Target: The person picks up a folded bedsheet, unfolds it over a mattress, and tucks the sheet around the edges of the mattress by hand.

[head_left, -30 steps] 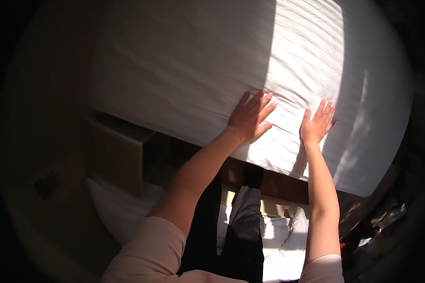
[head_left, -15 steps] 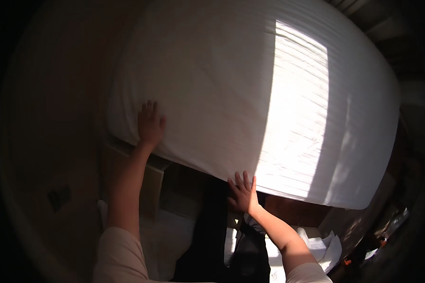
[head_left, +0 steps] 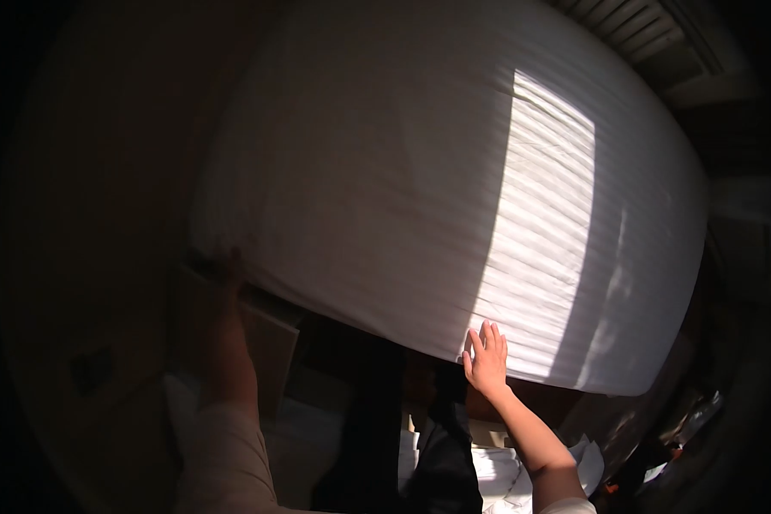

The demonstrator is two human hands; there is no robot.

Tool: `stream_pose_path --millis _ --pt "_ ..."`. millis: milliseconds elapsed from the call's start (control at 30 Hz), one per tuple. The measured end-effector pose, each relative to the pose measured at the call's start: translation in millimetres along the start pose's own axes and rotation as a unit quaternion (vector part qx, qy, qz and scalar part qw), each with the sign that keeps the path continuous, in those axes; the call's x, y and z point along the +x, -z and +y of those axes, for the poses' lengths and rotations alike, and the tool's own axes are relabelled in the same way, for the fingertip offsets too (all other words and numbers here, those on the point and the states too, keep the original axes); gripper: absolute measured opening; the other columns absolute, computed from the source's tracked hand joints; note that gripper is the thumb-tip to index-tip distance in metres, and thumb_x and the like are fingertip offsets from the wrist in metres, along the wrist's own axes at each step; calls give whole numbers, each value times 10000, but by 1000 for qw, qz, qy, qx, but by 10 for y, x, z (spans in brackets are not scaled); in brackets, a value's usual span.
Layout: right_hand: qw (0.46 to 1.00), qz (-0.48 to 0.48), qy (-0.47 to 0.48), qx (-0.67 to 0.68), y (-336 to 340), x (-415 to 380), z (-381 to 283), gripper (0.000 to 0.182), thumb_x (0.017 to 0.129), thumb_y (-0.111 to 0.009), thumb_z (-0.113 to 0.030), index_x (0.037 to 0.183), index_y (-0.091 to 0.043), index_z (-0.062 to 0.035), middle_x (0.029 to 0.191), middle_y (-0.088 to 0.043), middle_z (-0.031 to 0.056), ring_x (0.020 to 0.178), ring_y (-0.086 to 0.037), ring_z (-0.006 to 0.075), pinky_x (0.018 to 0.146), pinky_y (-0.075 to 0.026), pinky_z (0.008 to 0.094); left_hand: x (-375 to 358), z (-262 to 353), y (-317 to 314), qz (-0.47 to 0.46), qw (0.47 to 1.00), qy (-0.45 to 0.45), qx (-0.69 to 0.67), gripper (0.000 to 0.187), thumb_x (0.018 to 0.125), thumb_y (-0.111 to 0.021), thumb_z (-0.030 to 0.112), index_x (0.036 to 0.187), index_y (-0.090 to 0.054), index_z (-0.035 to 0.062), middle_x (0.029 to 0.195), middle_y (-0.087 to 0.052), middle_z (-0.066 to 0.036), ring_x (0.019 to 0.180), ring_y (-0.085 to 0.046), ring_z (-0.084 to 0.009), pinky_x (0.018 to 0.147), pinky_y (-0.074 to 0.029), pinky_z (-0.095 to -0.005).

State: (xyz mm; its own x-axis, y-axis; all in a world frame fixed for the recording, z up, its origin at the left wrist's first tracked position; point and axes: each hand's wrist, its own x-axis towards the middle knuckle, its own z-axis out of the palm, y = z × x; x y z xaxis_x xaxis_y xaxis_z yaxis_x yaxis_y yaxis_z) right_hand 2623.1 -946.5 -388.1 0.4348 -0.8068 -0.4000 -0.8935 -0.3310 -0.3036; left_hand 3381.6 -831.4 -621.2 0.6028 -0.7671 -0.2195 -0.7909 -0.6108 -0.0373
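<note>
A large bed with a white striped sheet (head_left: 385, 171) fills most of the view, a sunlit band crossing its right part. My right hand (head_left: 487, 358) lies flat with fingers spread on the sheet at the bed's near edge, in the sunlight. My left hand (head_left: 228, 267) is in deep shadow at the bed's near left corner, blurred, touching the corner; its fingers are hard to make out.
A wooden bedside unit (head_left: 265, 330) stands below the left corner. White linen (head_left: 497, 467) lies on the floor by my dark trousers (head_left: 441, 463). Slatted blinds (head_left: 660, 43) show at the top right. Dark clutter sits at the lower right.
My left hand slid down from the sheet's top to the bed's left corner, into shadow. My right hand shifted slightly right along the near edge. The view tilted upward.
</note>
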Motion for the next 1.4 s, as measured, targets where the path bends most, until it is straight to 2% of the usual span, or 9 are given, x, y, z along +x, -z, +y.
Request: stream_pose_path --millis 100,167,267,433,700,933,1033,1167,1400 --pt "999 23 -11 22 -73 -32 37 565 872 -672 -214 1400 -510 -93 1546 -335 230 1460 -268 417 1173 -219 587 -150 743 1469 -184 944 -2 273 633 1040 -446 398 1556 -276 74 1591 -291 -215 1471 -286 -384 1200 -245 -522" --pt "1000 26 -12 10 -136 -30 -45 549 876 -666 -206 1392 -520 -87 1542 -340 230 1454 -276 419 1170 -224 589 -182 1751 2189 -6 998 61 -2 624 1037 -471 342 1551 -273 49 1596 -279 -212 1477 -273 -380 1204 -240 -512" --pt "999 23 -3 26 -203 75 -235 535 884 -656 -201 1390 -524 -86 1537 -348 232 1452 -279 424 1168 -225 592 -1 2785 2248 129 965 -226 -15 622 1019 -515 345 1519 -330 26 1580 -307 -209 1469 -285 -374 1205 -225 -515" --pt "999 7 46 -14 -163 411 -600 600 868 -655 -195 1428 -482 -69 1554 -329 251 1475 -242 428 1173 -192 602 -411 4234 1909 26 895 -432 -109 631 996 -521 423 1527 -364 121 1598 -306 -162 1484 -267 -350 1215 -188 -530" --pt "999 17 25 13 -175 314 -357 629 859 -655 -153 1450 -464 -52 1565 -303 252 1477 -230 437 1185 -177 596 157 2483 1557 157 986 -27 -41 771 974 -464 585 1555 -300 104 1602 -292 -184 1505 -216 -353 1209 -154 -554" --pt "1000 -5 -3 22 -173 118 -185 618 888 -630 -148 1456 -424 -22 1556 -272 289 1465 -230 463 1183 -181 597 402 683 1436 -122 950 283 -42 860 989 -344 631 1576 -186 22 1639 -178 -208 1517 -174 -368 1214 -159 -553" --pt "1000 -4 -4 11 -143 172 -225 614 897 -632 -165 1458 -424 -25 1551 -284 280 1460 -240 460 1180 -186 599 412 1091 1507 82 991 103 -37 757 1021 -351 554 1581 -209 64 1631 -198 -212 1511 -187 -374 1213 -170 -546" --pt "1000 -9 9 -9 -90 221 -280 631 884 -656 -186 1471 -447 -86 1568 -281 252 1467 -251 435 1171 -196 615 31 2439 1847 27 974 -219 47 606 1040 -451 368 1550 -283 85 1607 -249 -211 1493 -218 -400 1203 -183 -560" --pt "998 -1 -7 -56 -110 595 107 551 984 -538 -321 1517 -400 -296 1628 -248 128 1517 -200 333 1186 -146 634 -230 2586 1603 54 969 -226 87 614 1067 -378 417 1582 -213 125 1631 -197 -202 1491 -219 -416 1166 -220 -619"
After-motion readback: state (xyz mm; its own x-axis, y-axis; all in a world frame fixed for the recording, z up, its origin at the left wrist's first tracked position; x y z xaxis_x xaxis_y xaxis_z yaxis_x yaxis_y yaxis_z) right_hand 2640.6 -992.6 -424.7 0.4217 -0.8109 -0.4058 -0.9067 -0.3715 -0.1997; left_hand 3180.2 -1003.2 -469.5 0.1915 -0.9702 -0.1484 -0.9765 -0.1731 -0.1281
